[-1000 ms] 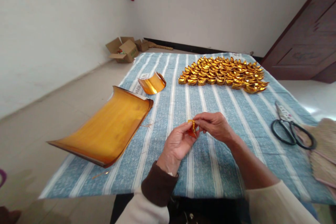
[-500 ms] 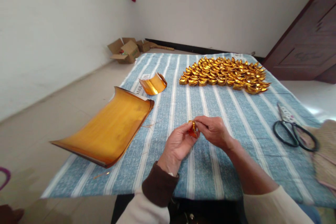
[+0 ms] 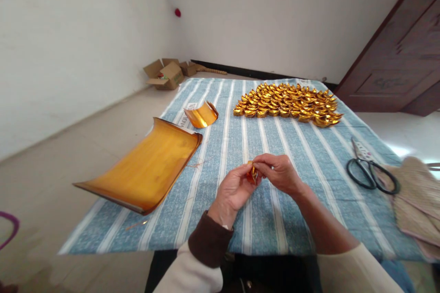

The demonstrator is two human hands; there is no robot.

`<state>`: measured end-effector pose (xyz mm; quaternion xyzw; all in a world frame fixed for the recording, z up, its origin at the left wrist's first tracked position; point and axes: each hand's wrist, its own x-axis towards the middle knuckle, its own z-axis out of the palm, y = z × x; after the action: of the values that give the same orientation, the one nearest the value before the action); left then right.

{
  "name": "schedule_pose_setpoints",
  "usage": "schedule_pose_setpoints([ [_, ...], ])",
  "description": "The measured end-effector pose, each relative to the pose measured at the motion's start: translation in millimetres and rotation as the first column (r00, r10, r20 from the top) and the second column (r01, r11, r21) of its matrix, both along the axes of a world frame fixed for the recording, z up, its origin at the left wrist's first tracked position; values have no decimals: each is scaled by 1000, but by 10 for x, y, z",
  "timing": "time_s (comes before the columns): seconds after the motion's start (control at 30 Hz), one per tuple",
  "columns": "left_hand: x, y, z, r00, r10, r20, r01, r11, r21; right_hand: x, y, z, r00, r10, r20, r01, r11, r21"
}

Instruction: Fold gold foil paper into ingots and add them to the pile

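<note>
Left hand [image 3: 233,188] & right hand [image 3: 280,173] meet fingertip to fingertip, both pinching a small folded gold-foil paper piece [image 3: 252,173] above the blue-white striped cloth [image 3: 275,219]. Left of hands: large curled gold-foil sheet [image 3: 144,167]; beyond it, smaller curled gold-foil sheet [image 3: 202,114]. Right: black-handled scissors [image 3: 369,169]. Farther ahead: cluster of folded gold paper ingots [image 3: 288,103].

Striped cloth surface [image 3: 275,219] in front of me

I see 1 large curled gold sheet [image 3: 144,169] at its left edge, a small curled gold piece [image 3: 202,115] beyond, a cluster of folded gold ingots [image 3: 288,103] far, black scissors [image 3: 369,171] and woven mats [image 3: 417,201] right.
</note>
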<state>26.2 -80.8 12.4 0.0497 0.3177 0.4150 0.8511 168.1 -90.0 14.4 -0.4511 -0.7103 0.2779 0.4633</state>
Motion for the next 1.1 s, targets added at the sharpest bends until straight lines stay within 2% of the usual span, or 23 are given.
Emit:
schedule_pose_setpoints([
  [0.1, 0, -32, -9, 1000, -8, 4, 8, 1000, 17, -23, -52, 12, 999, -44, 26, 43, 998, 40],
  [0.2, 12, -71, 10, 999, -32, 8, 31, 998, 48, -31, -112, 13, 998, -69, 1, 69, 997, 28],
  [0.33, 37, -134, 78, 999, -35, -1, 35, 993, 113, -21, -211, 6, 969, -148, -196, 133, 987, -86],
  [0.47, 37, -205, 143, 994, 49, -102, -16, 953, 303, -15, -357, 64, 879, -285, -382, 193, 946, -260],
  [0.57, 6, -268, 186, 955, 167, -247, -25, 871, 491, -41, -477, 156, 832, -312, -458, 166, 929, -332],
  [0.7, -63, -362, 229, 836, 354, -419, 79, 678, 730, -128, -577, 272, 785, -271, -558, 22, 911, -412],
  [0.83, -146, -427, 242, 678, 544, -495, 269, 444, 855, -230, -606, 336, 722, -261, -641, -90, 883, -460],
  [0.9, -189, -440, 246, 594, 659, -460, 364, 290, 885, -268, -619, 347, 700, -258, -665, -112, 881, -460],
  [1.0, -252, -443, 262, 503, 803, -319, 484, 44, 874, -303, -645, 345, 675, -255, -692, -128, 884, -450],
  [1.03, -272, -443, 270, 480, 835, -270, 518, -21, 855, -310, -652, 341, 667, -248, -703, -141, 884, -445],
  [1.1, -310, -440, 286, 438, 878, -193, 580, -112, 807, -320, -659, 329, 648, -226, -727, -174, 886, -430],
])
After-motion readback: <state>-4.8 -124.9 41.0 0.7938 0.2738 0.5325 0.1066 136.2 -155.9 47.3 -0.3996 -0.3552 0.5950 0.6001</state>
